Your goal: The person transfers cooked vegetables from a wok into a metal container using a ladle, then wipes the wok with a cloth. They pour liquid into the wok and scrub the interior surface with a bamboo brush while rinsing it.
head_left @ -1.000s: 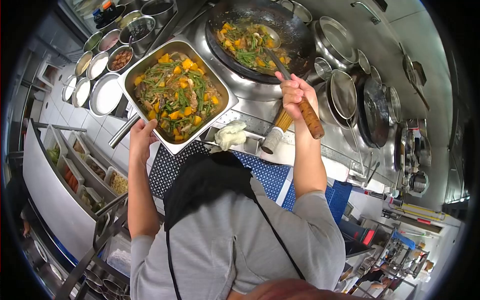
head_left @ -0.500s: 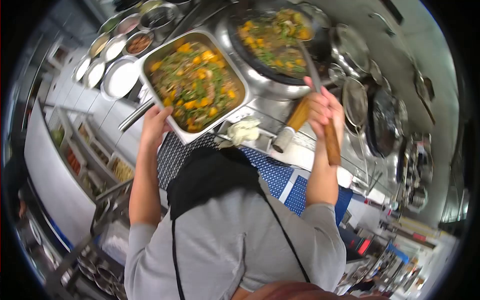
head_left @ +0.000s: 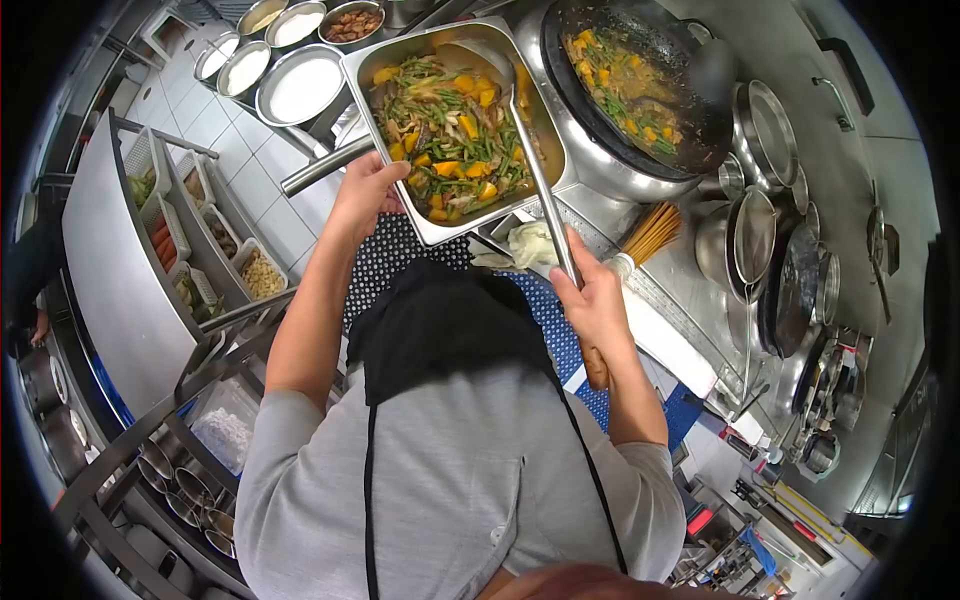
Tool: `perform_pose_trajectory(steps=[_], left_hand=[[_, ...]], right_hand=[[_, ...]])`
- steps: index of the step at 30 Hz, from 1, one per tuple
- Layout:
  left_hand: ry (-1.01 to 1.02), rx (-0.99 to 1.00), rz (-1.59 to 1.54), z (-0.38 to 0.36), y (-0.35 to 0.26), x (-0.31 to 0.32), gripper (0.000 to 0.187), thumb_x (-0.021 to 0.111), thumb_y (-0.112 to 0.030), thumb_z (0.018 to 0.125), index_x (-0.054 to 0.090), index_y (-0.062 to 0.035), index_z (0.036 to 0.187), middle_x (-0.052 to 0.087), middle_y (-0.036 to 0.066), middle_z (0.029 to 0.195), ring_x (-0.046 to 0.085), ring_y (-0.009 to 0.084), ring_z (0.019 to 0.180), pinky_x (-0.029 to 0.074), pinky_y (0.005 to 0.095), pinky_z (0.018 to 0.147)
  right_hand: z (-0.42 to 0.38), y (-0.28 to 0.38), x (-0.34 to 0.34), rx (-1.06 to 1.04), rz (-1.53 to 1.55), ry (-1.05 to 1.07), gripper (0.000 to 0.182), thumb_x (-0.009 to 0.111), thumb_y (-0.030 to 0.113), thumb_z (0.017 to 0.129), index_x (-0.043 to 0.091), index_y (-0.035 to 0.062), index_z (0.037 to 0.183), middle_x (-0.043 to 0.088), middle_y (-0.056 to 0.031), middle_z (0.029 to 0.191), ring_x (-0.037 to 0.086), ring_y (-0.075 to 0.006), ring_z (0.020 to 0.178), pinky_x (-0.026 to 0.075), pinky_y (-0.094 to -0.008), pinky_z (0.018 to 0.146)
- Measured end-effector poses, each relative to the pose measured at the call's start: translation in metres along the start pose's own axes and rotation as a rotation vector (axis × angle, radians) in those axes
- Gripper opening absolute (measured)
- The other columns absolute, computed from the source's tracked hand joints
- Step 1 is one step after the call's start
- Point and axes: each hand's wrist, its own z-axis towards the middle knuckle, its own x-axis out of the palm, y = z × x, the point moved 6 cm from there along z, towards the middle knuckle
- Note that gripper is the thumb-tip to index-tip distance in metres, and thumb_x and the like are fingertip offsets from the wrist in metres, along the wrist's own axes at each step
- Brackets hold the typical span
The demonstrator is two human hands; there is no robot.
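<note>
My left hand (head_left: 370, 195) is closed on the near left edge of a deep rectangular steel food pan (head_left: 430, 232), its thumb over the rim. Stir-fried vegetables (head_left: 445, 135) with orange chunks and green bean-like pieces fill much of the pan. In my right hand (head_left: 595, 305) is a long ladle (head_left: 540, 185) with a wooden end, gripped along its shaft. The ladle's bowl rests inside the pan at the far right corner, over the food. To the right, a black wok (head_left: 700, 135) holds more of the same food in liquid.
A metal handle (head_left: 325, 168) sticks out left of the pan. Beside my right hand are a bamboo brush (head_left: 655, 230) and a pale cloth (head_left: 535, 243). Steel bowls of white powder (head_left: 305, 85) stand far left; strainers (head_left: 755, 235) hang right. Vegetable baskets (head_left: 165, 235) sit left.
The ladle has swung from the wok leftward into the pan, and my right hand has come lower and nearer my body. The view has shifted, with the pan appearing farther right and higher.
</note>
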Motion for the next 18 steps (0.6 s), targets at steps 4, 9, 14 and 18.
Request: perform_pose_trajectory(steps=[4, 9, 14, 18], left_hand=[[0.012, 0.014, -0.028, -0.005, -0.005, 0.004, 0.011, 0.063, -0.015, 0.094, 0.061, -0.0046, 0.095, 0.061, 0.001, 0.073, 0.059, 0.0087, 0.054, 0.054, 0.0248, 0.05], [0.026, 0.027, -0.062, -0.005, -0.006, 0.005, 0.011, 0.062, -0.015, 0.095, 0.062, -0.0046, 0.096, 0.064, 0.002, 0.074, 0.06, 0.0091, 0.053, 0.054, 0.0246, 0.049], [0.04, 0.017, -0.043, 0.0, 0.002, 0.001, 0.014, 0.063, -0.017, 0.095, 0.062, -0.0038, 0.101, 0.067, 0.004, 0.08, 0.063, 0.0108, 0.058, 0.056, 0.0263, 0.052], [0.069, 0.043, -0.092, -0.001, 0.001, 0.002, 0.019, 0.063, -0.017, 0.095, 0.062, -0.0021, 0.106, 0.069, 0.006, 0.088, 0.067, 0.0133, 0.067, 0.059, 0.0298, 0.056]], right_hand=[[-0.003, 0.021, -0.013, 0.017, -0.185, -0.062, 0.061, 0.063, 0.004, 0.088, 0.043, 0.0024, 0.146, 0.066, -0.0287, 0.1, 0.068, -0.0426, 0.088, 0.053, -0.0378, 0.078], [-0.029, 0.014, -0.019, 0.181, 0.096, 0.05, 0.059, 0.064, 0.0, 0.089, 0.042, -0.0044, 0.144, 0.061, -0.0224, 0.13, 0.06, -0.0201, 0.114, 0.044, -0.0276, 0.097], [-0.061, -0.001, -0.007, 0.47, 0.217, 0.234, 0.061, 0.064, -0.002, 0.089, 0.043, 0.0006, 0.146, 0.062, -0.0149, 0.129, 0.06, -0.0113, 0.102, 0.045, -0.0216, 0.09], [-0.06, 0.006, -0.031, 0.317, 0.195, 0.119, 0.061, 0.066, 0.002, 0.09, 0.046, 0.0098, 0.147, 0.064, -0.0002, 0.079, 0.052, -0.0036, 0.057, 0.045, -0.0201, 0.053]])
